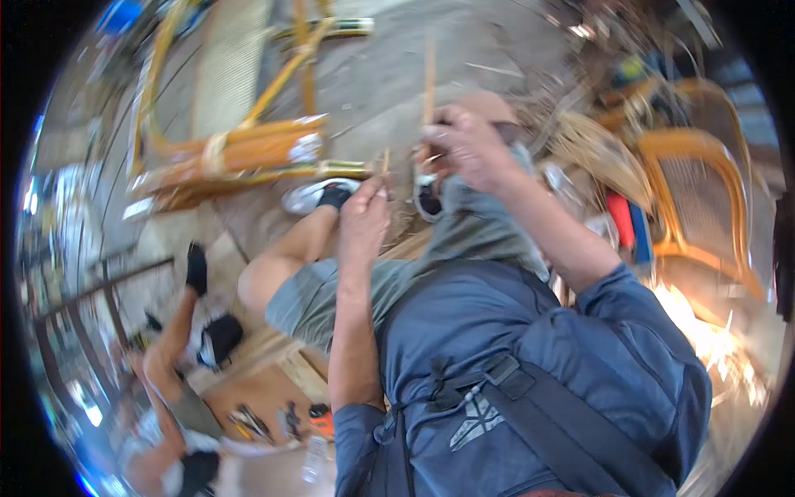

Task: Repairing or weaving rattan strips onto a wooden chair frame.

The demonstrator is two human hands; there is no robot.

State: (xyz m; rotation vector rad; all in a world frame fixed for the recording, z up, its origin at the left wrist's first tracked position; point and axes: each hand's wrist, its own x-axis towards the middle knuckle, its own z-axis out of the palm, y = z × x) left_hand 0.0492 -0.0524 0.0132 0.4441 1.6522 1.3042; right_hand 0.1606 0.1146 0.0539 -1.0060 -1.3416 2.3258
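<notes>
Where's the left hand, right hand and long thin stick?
Left hand (364,222): head view, back of the hand.
Right hand (474,152): head view, back of the hand.
Long thin stick (430,81): head view, middle of its visible length.

Blurred right hand (472,149) and strip (430,79)
</notes>
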